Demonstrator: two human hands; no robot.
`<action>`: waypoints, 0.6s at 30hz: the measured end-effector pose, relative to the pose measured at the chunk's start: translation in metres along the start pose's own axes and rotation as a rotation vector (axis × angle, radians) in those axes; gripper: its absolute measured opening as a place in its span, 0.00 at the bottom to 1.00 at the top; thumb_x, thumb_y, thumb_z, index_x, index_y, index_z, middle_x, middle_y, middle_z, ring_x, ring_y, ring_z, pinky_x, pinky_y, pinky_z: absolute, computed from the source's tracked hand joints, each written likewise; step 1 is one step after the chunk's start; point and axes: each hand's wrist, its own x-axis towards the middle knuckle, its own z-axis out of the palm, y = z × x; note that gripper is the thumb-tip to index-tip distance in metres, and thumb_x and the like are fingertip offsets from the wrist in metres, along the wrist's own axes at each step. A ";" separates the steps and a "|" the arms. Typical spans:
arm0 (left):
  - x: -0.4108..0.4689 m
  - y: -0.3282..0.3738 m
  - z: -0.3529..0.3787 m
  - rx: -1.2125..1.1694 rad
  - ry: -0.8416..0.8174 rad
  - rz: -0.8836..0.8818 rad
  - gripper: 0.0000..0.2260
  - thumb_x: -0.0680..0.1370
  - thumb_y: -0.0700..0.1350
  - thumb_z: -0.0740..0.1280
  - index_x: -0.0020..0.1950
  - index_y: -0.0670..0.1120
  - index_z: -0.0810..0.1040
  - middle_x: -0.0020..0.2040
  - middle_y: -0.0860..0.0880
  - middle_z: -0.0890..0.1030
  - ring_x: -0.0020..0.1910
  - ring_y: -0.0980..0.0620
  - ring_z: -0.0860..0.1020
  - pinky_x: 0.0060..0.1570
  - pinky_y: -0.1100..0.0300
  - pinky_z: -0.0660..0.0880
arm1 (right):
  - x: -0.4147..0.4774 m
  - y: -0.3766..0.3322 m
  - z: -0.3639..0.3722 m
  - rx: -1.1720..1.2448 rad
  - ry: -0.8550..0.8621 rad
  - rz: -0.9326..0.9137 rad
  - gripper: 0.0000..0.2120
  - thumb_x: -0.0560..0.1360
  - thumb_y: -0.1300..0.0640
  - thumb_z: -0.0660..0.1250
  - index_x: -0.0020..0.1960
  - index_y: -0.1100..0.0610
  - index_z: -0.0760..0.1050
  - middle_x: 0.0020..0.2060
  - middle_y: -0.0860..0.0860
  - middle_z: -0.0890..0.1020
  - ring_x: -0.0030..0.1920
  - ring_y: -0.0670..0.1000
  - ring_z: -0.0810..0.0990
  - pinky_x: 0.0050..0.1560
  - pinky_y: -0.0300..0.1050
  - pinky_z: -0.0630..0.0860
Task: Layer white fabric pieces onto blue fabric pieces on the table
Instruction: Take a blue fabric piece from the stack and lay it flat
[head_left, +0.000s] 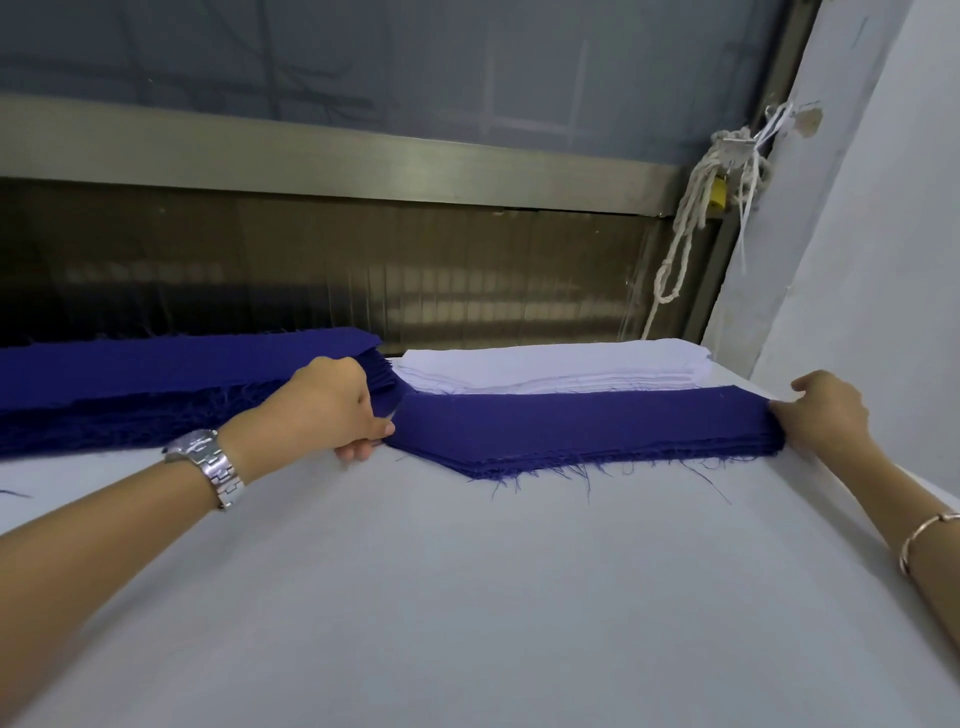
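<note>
A stack of long blue fabric pieces (587, 428) with frayed edges lies across the far middle of the white table (467, 597). My left hand (337, 405) pinches its pointed left end. My right hand (826, 415) grips its right end. Just behind this stack lies a pile of white fabric pieces (561, 366), partly hidden by the blue one. A second, larger pile of blue fabric pieces (156, 384) sits at the far left, its right end behind my left hand.
A window with a metal frame (363, 156) runs along the table's far edge. A knotted white rope (696, 218) hangs at the right corner beside a pale wall (857, 234). A loose blue thread (13, 492) lies at the left.
</note>
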 end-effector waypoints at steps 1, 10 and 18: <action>-0.003 -0.001 -0.002 0.028 0.039 0.000 0.16 0.78 0.53 0.70 0.34 0.46 0.84 0.30 0.53 0.84 0.29 0.59 0.81 0.35 0.65 0.75 | -0.003 -0.005 -0.001 -0.016 0.017 -0.027 0.20 0.77 0.64 0.66 0.68 0.68 0.70 0.65 0.68 0.72 0.59 0.69 0.75 0.59 0.55 0.72; -0.027 -0.052 -0.041 -0.072 0.468 0.101 0.11 0.79 0.51 0.69 0.39 0.48 0.79 0.31 0.50 0.79 0.34 0.52 0.79 0.41 0.52 0.80 | -0.063 -0.114 0.034 0.062 -0.128 -0.536 0.07 0.78 0.64 0.67 0.53 0.57 0.80 0.44 0.51 0.80 0.39 0.45 0.74 0.45 0.41 0.72; -0.023 -0.134 -0.065 0.017 0.563 0.009 0.04 0.79 0.47 0.69 0.48 0.48 0.82 0.40 0.52 0.79 0.38 0.55 0.76 0.38 0.58 0.71 | -0.125 -0.235 0.079 0.226 -0.361 -0.733 0.06 0.79 0.63 0.66 0.50 0.58 0.83 0.41 0.50 0.81 0.38 0.43 0.75 0.39 0.36 0.70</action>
